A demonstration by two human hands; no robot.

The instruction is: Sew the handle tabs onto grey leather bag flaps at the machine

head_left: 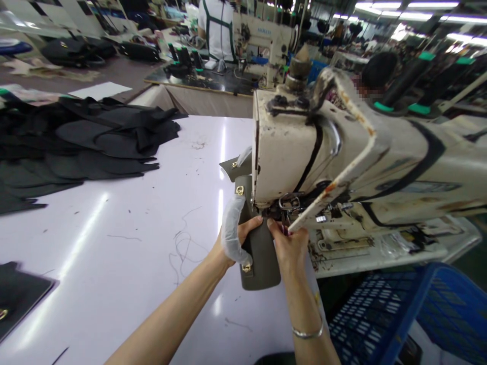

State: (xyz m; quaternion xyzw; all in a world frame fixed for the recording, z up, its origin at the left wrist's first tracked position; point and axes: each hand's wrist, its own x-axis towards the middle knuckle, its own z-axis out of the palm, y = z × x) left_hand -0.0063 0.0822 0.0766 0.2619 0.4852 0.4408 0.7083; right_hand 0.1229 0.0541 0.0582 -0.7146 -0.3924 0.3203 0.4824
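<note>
A grey-green panel with gold fittings and a handle wrapped in white film lies under the head of a white sewing machine. My left hand reaches through the wrapped handle and grips the panel's left side, its thumb pointing at the needle area. On the panel's right edge is my right hand, its thumb and fingers closed near the presser foot; the machine's guard bar partly covers its fingers. Behind the panel lies a second grey-green piece with a gold fitting.
Dark cut pieces are heaped at the left back. Another dark panel lies at the lower left. A blue plastic basket stands at the lower right. Loose threads lie on the white table. A person is beyond the table.
</note>
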